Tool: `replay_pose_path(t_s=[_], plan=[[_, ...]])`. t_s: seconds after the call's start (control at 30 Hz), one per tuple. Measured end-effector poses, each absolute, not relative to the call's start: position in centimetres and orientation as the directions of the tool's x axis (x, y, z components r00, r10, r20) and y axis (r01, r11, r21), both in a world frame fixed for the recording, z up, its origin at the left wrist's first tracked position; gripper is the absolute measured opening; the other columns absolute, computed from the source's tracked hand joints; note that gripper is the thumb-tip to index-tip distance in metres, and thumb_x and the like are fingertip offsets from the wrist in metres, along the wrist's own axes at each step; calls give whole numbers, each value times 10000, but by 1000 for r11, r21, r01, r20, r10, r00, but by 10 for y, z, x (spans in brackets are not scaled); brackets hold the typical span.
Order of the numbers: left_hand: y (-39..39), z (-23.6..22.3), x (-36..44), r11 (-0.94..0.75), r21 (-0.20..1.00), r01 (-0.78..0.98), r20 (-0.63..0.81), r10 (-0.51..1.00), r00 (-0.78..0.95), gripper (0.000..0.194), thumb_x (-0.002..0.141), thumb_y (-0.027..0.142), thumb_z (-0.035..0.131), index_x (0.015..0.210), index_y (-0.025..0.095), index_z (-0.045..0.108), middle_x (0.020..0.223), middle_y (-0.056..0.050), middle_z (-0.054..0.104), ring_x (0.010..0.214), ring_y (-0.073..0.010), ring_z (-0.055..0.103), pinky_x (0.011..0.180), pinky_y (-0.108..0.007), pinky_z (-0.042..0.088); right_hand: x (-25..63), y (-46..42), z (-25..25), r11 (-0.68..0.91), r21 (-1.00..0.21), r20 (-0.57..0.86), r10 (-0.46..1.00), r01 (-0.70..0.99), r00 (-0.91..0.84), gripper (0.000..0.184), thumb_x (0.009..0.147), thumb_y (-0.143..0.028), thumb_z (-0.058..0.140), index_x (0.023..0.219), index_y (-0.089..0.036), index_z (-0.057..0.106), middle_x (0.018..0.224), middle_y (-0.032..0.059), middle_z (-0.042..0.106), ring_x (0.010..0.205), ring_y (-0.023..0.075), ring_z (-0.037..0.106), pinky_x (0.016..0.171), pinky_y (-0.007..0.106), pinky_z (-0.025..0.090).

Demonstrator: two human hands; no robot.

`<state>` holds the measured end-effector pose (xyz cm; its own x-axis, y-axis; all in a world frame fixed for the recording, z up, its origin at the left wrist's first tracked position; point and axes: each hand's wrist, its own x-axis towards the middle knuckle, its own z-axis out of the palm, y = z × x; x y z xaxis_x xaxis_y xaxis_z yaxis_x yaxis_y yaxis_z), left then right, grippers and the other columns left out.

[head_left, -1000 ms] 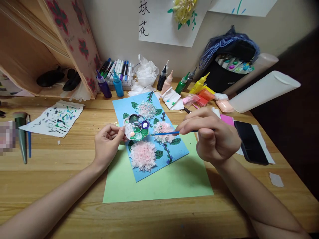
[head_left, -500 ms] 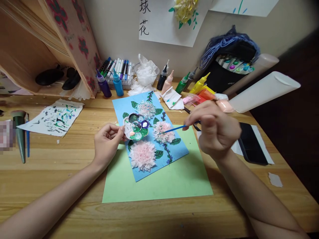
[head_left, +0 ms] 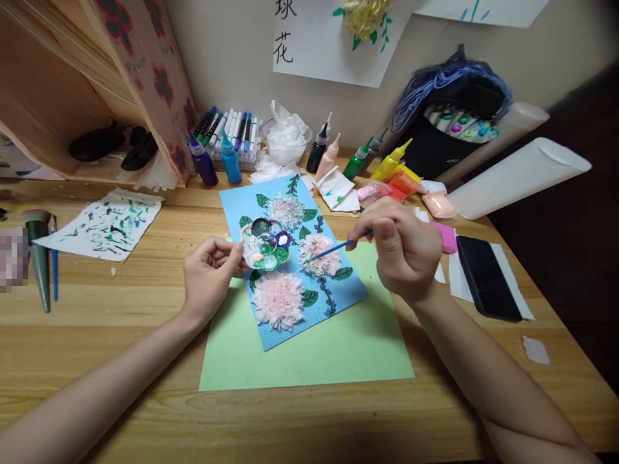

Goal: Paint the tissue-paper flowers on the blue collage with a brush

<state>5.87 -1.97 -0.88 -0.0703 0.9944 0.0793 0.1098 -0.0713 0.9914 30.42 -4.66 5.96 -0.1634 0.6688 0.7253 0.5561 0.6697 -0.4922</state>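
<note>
My left hand (head_left: pixel 213 270) pinches the edge of a flower-shaped paint palette (head_left: pixel 249 248), whose wells hold green, white, purple and peach paint. Between the fingers of my right hand (head_left: pixel 399 251) is a blue paintbrush (head_left: pixel 338 247), its tip at the left part of the middle pink tissue-paper flower (head_left: pixel 323 258). That flower belongs to a blue picture sheet (head_left: pixel 271 338) with painted green leaves. A fuller pink tissue-paper flower (head_left: pixel 279 301) sits lower left, and a blue-speckled one (head_left: pixel 285 209) sits at the top. Beneath the picture lies a light green sheet (head_left: pixel 309 367).
Paint bottles (head_left: pixel 231 161) and a marker box (head_left: pixel 249 158) line the wall, beside a bowl of tissue (head_left: pixel 287 145). At left lie a paint-smeared paper (head_left: pixel 111 225) and a large brush (head_left: pixel 41 258). A phone (head_left: pixel 488 277) and a white tube (head_left: pixel 517 180) are at right.
My right hand has carried the paintbrush from beside the palette to the middle pink flower, where its tip has shifted slightly left. My left hand keeps the palette in nearly the same place.
</note>
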Motion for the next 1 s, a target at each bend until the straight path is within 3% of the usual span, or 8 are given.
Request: replay_pose_path(t_s=[0.17, 0.33, 0.57, 0.73, 0.87, 1.0], plan=[[-20, -8, 58, -82, 992, 100, 88, 994, -62, 151, 723, 248, 692, 651, 169, 586, 555, 7, 629, 463, -99, 598, 471, -187, 528, 307, -43, 59, 653, -445, 714, 672, 614, -198, 251, 923, -185, 391, 742, -183, 566, 627, 9, 593, 643, 103, 534, 620, 267, 426], [-19, -8, 58, -91, 990, 105, 98, 993, -61, 171, 722, 256, 695, 639, 166, 576, 537, 9, 623, 456, -98, 596, 467, -182, 521, 309, -44, 62, 604, -522, 710, 699, 602, -86, 302, 939, -238, 367, 729, -189, 578, 640, 11, 599, 628, 99, 533, 609, 271, 426], [-19, -8, 59, -87, 990, 111, 94, 994, -61, 178, 718, 285, 704, 661, 160, 590, 558, 7, 631, 468, -98, 601, 475, -189, 525, 308, -44, 62, 640, -445, 701, 684, 626, -201, 261, 926, -209, 393, 741, -187, 575, 626, 7, 599, 646, 104, 539, 620, 266, 429], [-20, -8, 59, -86, 990, 113, 93, 994, -58, 175, 718, 283, 704, 658, 164, 591, 561, 7, 632, 468, -102, 600, 476, -200, 529, 308, -44, 62, 616, -514, 689, 711, 597, -139, 291, 937, -245, 372, 743, -193, 583, 640, 7, 606, 627, 102, 550, 610, 272, 433], [-19, -8, 58, -87, 989, 122, 94, 994, -57, 170, 724, 285, 700, 665, 166, 592, 567, 9, 633, 475, -101, 602, 483, -201, 528, 308, -43, 61, 639, -429, 683, 692, 639, -234, 255, 925, -196, 398, 738, -195, 570, 632, -1, 605, 647, 102, 545, 617, 264, 429], [-20, -7, 58, -87, 989, 122, 94, 994, -54, 163, 721, 273, 698, 662, 166, 590, 560, 10, 628, 472, -102, 600, 483, -201, 524, 308, -43, 63, 614, -463, 711, 688, 639, -145, 268, 932, -226, 395, 744, -206, 584, 630, -2, 602, 632, 107, 548, 611, 282, 429]])
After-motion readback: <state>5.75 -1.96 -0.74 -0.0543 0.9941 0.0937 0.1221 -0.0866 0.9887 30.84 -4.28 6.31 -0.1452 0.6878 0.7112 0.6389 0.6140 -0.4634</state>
